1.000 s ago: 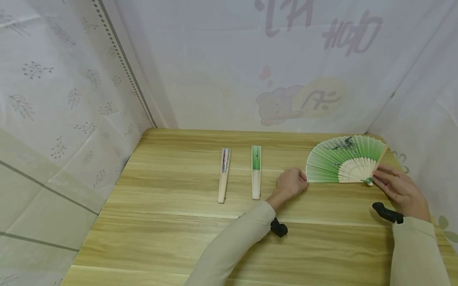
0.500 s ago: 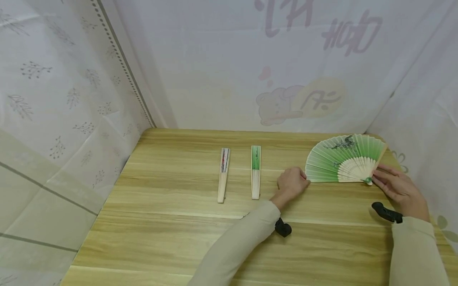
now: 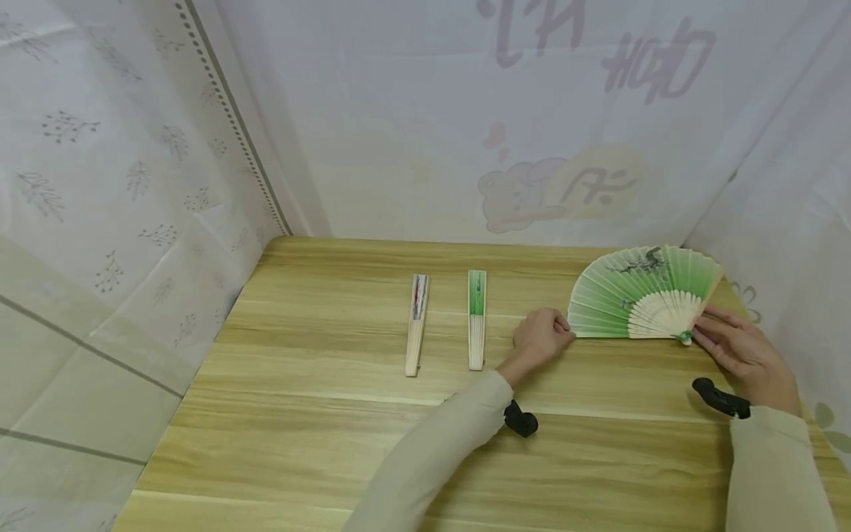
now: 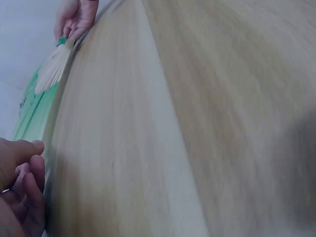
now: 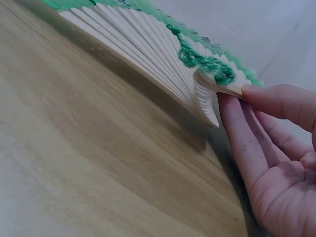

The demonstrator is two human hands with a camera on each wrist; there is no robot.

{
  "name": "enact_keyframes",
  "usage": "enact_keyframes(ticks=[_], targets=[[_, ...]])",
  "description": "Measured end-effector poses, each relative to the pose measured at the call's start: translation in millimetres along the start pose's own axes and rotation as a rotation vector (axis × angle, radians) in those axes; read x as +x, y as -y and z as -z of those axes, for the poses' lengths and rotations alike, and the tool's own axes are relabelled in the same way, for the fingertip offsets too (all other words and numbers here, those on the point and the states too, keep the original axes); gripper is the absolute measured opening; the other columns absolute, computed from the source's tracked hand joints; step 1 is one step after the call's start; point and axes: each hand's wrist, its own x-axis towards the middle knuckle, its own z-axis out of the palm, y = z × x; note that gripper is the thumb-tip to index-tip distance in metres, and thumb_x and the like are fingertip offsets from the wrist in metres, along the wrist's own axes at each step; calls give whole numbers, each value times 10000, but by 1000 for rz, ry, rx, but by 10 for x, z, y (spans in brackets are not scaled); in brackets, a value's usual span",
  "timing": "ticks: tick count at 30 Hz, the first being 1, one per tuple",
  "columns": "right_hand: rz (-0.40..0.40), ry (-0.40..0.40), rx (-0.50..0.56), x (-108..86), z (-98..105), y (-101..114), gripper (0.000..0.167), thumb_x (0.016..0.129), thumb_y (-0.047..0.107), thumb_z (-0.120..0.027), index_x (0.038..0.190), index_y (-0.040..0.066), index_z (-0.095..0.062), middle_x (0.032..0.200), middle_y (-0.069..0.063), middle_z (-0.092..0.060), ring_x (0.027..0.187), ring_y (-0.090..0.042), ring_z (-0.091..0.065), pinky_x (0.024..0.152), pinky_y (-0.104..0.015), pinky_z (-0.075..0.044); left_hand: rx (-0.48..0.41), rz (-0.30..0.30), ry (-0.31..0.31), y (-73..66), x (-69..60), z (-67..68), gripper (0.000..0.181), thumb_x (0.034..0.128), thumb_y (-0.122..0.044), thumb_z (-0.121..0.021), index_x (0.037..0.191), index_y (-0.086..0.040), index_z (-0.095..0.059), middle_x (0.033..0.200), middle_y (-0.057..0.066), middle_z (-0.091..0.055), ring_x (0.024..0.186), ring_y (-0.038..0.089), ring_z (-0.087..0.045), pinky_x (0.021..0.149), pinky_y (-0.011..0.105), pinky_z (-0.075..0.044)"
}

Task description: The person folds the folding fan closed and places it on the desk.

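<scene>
A green fan with a dark painted design is spread wide at the table's right. My left hand pinches its lower left corner; in the left wrist view that hand has thumb and curled fingers at the green edge. With my right hand I pinch the outer rib near the pivot. The right wrist view shows the right hand, thumb on top and fingers beneath the rib, beside pale ribs and a green knotted cord.
Two folded fans, one with a white and red top and one with a green top, lie left of my left hand on the wooden table. Printed cloth hangs behind and at both sides. A black device part sits at each wrist.
The spread fan's upper edge has risen slightly in the head view. Both hands keep their pinch on it, nearly in place.
</scene>
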Motion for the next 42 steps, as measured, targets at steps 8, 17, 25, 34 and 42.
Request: enact_keyframes(ticks=[8,17,25,34,42], targets=[[20,159,-81,3,-184,44,437,1074,-94,-355,1290,122,-668,1232,-67,-668,1121,-182,-651,936,-309,-524,-85,-72,-62,164,67,250,111,918,-318,-790,862,-261,-713,714,-224,-574,654,-47,-529,560,205,-420],[64,268,106,93,-576,-26,434,1068,-120,-281,1349,-18,-595,1293,-190,-619,1189,-288,-616,1005,-363,-481,-134,-208,-68,273,153,690,86,954,-266,-756,945,-190,-717,882,-117,-622,695,16,-571,514,190,-426],[148,236,175,201,-1103,-218,412,1024,-194,-329,1320,-70,-587,1271,-206,-609,1117,-340,-647,983,-394,-499,-346,-219,-42,510,182,1096,98,998,-169,-694,1057,-91,-678,998,0,-694,806,284,-724,520,235,-493],[177,245,154,224,-1544,-434,356,999,-228,-374,1260,-63,-550,1184,-230,-609,1054,-352,-669,954,-412,-518,-509,-315,13,839,147,1522,114,990,-60,-681,1072,8,-642,997,194,-694,819,459,-678,705,480,-580],[156,301,77,270,-1790,-790,370,1008,-202,-405,1318,-42,-530,1224,-226,-617,1099,-338,-659,981,-419,-488,-492,-298,-47,1143,-48,1887,118,980,-63,-698,1075,-6,-659,1005,218,-699,720,258,-691,647,464,-574]])
